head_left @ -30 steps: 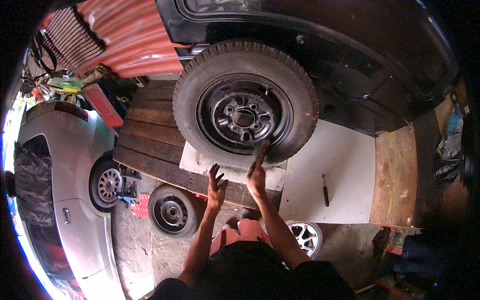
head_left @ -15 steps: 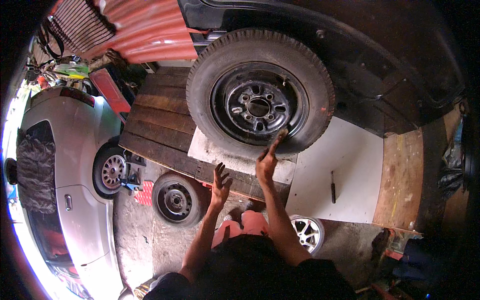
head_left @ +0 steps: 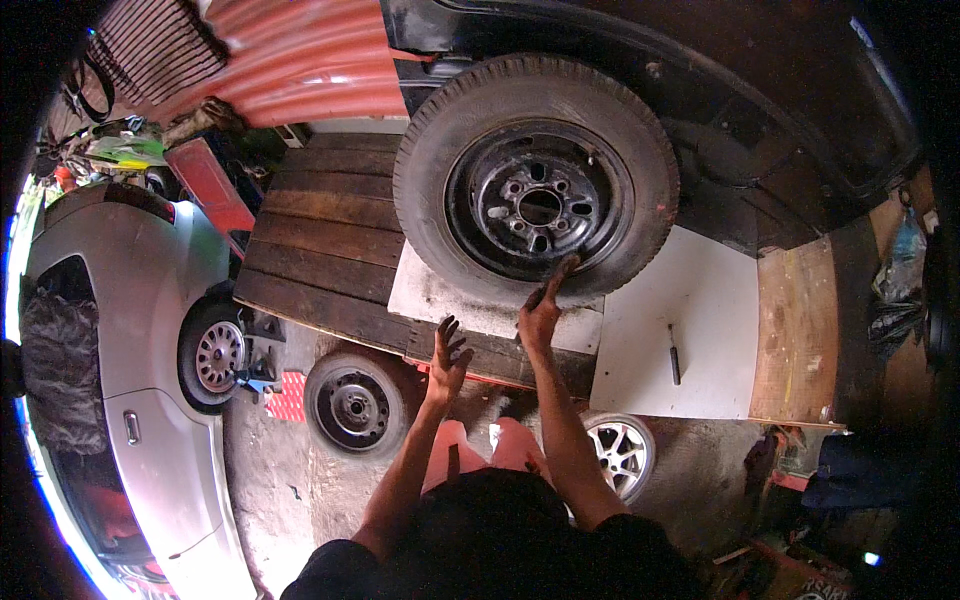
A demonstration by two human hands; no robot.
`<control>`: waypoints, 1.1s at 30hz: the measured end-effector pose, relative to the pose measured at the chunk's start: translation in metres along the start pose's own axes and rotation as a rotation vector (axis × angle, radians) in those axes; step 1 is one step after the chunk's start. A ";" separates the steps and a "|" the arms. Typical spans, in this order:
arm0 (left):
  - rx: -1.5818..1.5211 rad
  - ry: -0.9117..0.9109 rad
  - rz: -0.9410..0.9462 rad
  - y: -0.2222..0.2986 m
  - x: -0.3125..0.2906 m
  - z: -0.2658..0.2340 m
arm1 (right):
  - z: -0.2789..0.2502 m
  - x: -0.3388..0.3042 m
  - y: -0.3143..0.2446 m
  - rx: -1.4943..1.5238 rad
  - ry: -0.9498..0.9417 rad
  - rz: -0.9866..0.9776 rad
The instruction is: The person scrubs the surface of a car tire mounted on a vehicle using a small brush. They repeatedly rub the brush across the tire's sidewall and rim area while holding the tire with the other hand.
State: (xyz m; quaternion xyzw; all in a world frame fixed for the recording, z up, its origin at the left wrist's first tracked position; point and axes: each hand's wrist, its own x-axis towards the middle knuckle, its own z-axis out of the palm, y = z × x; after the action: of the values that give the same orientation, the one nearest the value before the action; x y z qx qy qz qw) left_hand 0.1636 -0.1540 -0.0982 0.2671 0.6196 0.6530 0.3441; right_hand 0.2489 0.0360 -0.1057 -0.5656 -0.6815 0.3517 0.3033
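A large tyre on a black steel rim stands in front of me, face toward me, on a white board laid over dark wooden planks. My right hand is closed on a small dark paintbrush, its tip at the lower edge of the rim. Short and partly covered by the fingers, the brush shows poorly. Left of it, my left hand is raised in the air below the board, fingers apart and holding nothing.
A screwdriver-like tool lies on a white panel at the right. Two more wheels, one dark and one white-spoked, are on the floor. A silver car stands left; a dark body panel is beyond the tyre.
The whole view has shifted a little, so the tyre sits slightly further right. My right hand stays at the rim's lower edge with the paintbrush; my left hand remains raised.
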 end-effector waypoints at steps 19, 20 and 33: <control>-0.097 -0.046 0.001 -0.010 0.007 -0.027 | -0.151 0.022 -0.012 -0.569 -0.422 -0.568; -0.103 -0.024 -0.034 -0.005 0.004 -0.017 | -0.153 0.031 -0.018 -0.579 -0.510 -0.605; -0.262 0.310 -0.003 -0.046 -0.036 0.092 | -0.086 0.114 0.005 -0.365 -0.646 -1.060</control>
State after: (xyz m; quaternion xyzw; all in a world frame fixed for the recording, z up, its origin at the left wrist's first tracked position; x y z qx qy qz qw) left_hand 0.2628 -0.1245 -0.1328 0.1153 0.5754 0.7608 0.2772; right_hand 0.3012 0.1603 -0.0592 -0.0607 -0.9742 0.1852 0.1142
